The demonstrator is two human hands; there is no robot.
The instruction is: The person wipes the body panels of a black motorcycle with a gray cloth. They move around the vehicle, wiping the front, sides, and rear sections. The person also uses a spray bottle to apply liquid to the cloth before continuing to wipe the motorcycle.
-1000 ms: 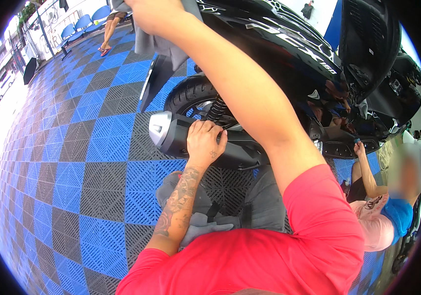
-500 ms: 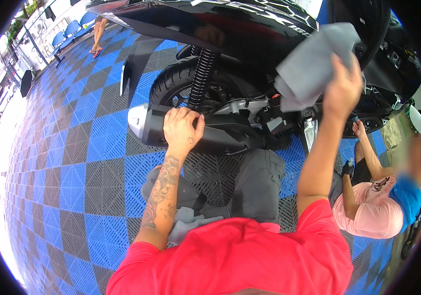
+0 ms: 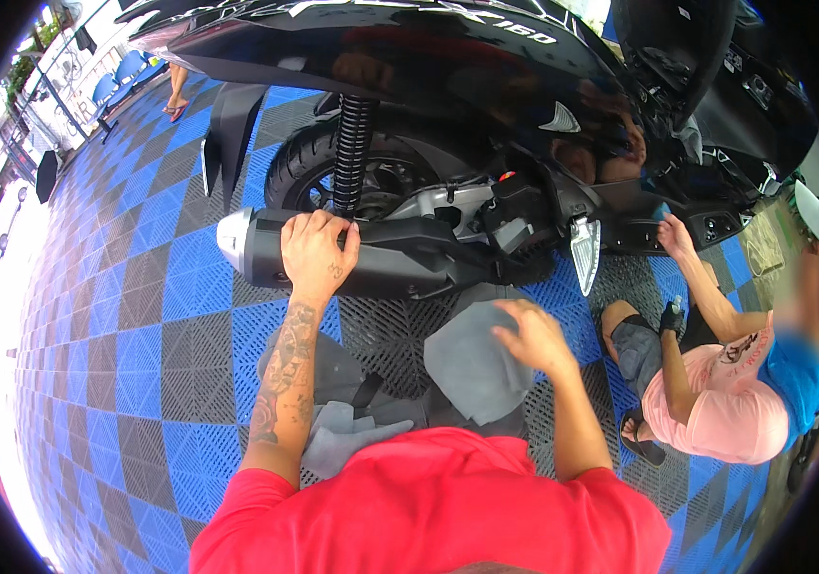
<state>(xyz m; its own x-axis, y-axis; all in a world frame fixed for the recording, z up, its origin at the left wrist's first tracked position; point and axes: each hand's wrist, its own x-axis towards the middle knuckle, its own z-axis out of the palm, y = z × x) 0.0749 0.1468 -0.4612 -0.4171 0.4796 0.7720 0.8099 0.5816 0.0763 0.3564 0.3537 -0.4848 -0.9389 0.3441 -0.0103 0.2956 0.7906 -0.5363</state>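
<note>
Grey cloth [image 3: 472, 368] | partly under, mostly left of right grip [image 3: 541, 340] | digits spread, pinch unclear

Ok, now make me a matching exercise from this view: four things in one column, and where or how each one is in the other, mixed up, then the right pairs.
Things
1. left hand
2. right hand
3. spring
4. chairs

Places and states
A. blue, at the upper left of the view
B. in front of the wheel, as seen here
C. resting on the exhaust
D. touching a grey cloth

Right pairs: 1-C, 2-D, 3-B, 4-A
</note>
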